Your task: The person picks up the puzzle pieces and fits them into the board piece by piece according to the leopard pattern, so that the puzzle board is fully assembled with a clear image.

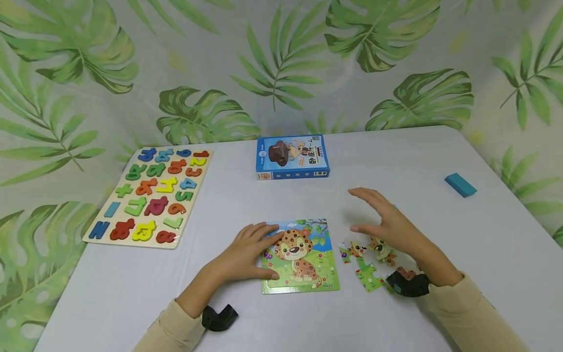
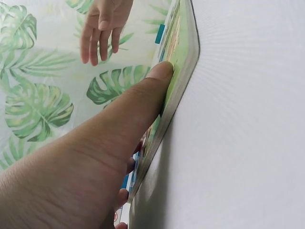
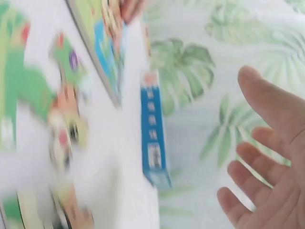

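Observation:
A square leopard picture puzzle board [image 1: 303,259] lies flat on the white table in front of the person. The left hand [image 1: 248,254] rests at the board's left side, fingers spread over its edge. In the left wrist view, the left thumb [image 2: 159,74] lies against the board's printed face, close to its edge. To the right of the board are several loose jigsaw pieces [image 1: 370,278], partly hidden beneath the right hand and wrist. The right hand [image 1: 387,225] is held in the air above them, thumb and fingers apart, holding nothing. Loose pieces [image 3: 62,138] look blurred in the right wrist view.
A blue game box [image 1: 292,159] lies behind the leopard board. Far left is a wooden number board [image 1: 151,200] with colourful numerals and signs. A teal block [image 1: 460,185] sits at the right. Leaf-patterned cloth [image 1: 281,63] hangs behind the table.

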Motion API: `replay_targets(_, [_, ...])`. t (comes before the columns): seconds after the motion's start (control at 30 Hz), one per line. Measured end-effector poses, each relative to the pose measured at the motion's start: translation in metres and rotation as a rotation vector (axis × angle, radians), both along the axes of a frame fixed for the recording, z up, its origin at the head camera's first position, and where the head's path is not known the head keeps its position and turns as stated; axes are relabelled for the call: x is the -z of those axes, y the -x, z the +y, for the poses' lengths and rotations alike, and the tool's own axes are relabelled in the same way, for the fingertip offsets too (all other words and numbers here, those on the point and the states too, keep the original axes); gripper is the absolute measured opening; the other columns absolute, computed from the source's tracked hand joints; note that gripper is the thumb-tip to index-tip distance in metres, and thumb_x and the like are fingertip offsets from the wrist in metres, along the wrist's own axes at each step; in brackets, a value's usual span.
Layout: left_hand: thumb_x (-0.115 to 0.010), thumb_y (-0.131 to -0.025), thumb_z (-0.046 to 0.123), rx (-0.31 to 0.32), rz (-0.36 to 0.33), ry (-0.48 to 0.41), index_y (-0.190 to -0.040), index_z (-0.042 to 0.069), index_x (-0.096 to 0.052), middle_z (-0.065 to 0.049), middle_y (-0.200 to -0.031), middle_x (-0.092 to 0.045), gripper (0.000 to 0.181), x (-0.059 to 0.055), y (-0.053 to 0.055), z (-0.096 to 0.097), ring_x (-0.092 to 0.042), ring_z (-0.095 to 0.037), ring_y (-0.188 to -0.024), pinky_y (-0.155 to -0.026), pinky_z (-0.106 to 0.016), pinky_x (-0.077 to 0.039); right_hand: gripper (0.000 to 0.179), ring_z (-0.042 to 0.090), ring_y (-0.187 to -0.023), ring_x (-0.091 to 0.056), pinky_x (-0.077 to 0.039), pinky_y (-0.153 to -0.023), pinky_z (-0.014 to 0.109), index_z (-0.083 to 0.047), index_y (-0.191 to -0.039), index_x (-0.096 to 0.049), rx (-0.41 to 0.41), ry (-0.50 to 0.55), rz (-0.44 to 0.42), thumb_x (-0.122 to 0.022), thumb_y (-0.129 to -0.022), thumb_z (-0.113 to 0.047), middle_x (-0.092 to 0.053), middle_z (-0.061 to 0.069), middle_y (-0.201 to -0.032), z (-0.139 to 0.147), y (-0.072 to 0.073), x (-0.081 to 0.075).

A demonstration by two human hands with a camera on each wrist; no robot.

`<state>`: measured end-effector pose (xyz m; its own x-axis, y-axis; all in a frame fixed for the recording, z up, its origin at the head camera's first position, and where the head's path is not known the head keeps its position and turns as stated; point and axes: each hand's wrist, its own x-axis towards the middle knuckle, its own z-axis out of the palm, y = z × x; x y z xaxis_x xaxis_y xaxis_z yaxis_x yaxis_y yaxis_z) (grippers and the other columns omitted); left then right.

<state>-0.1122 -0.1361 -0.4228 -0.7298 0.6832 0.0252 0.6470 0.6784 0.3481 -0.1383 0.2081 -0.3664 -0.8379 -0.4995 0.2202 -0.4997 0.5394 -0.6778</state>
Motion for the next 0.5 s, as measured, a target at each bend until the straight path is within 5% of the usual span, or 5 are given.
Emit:
replay_targets(0.3, [-0.058, -0.071, 0.066, -0.004, -0.013, -0.017, -0.142, 0.022, -0.028, -0.002, -0.145, -0.023, 0.089, 0.001, 0.000, 0.000, -0.013, -0.027, -0.132, -0.105, -0.044, -0.009, 0.071, 0.046, -0.120, -0.027, -0.027, -0.084, 0.065, -0.015, -0.140, -0.030, 0.157, -0.013, -0.116, -0.068, -0.080, -0.019, -0.028, 0.014, -0.140, 0.062, 0.006, 0.013])
replay_targets(0.5, [-0.055, -0.071, 0.068, -0.001, 0.002, -0.010, -0.142, 0.023, -0.028, -0.002, -0.145, -0.023, 0.089, 0.003, 0.000, -0.001, -0.012, -0.026, -0.133, -0.105, -0.043, -0.009, 0.068, 0.050, -0.117, -0.028, -0.029, -0.085, 0.064, -0.007, -0.140, -0.030, 0.176, -0.011, -0.201, -0.065, -0.083, -0.020, -0.027, 0.023, -0.139, 0.084, 0.013, 0.033])
